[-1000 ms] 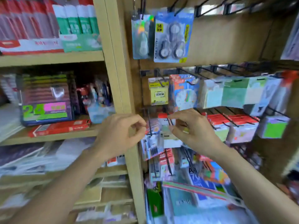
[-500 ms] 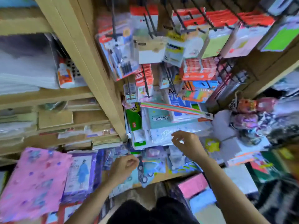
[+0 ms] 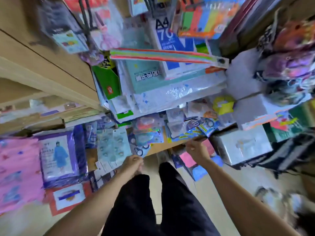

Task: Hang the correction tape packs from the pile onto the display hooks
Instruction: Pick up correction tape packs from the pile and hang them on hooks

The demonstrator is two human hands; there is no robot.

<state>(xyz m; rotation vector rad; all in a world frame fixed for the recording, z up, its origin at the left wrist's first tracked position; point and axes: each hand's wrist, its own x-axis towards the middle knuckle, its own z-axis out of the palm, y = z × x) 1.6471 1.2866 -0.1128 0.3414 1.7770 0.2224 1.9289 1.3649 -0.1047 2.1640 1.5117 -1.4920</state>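
Head view: hands that were working at the hooks a second ago are now reaching down to the pile of packs on the low shelf, right hand pinching a blue pack, left hand grip unclear, likely starting another pickup.

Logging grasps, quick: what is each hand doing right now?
Left hand: pinches the corner of a blue correction tape pack.
Right hand: grips the lower edge of a blue-and-yellow pack.
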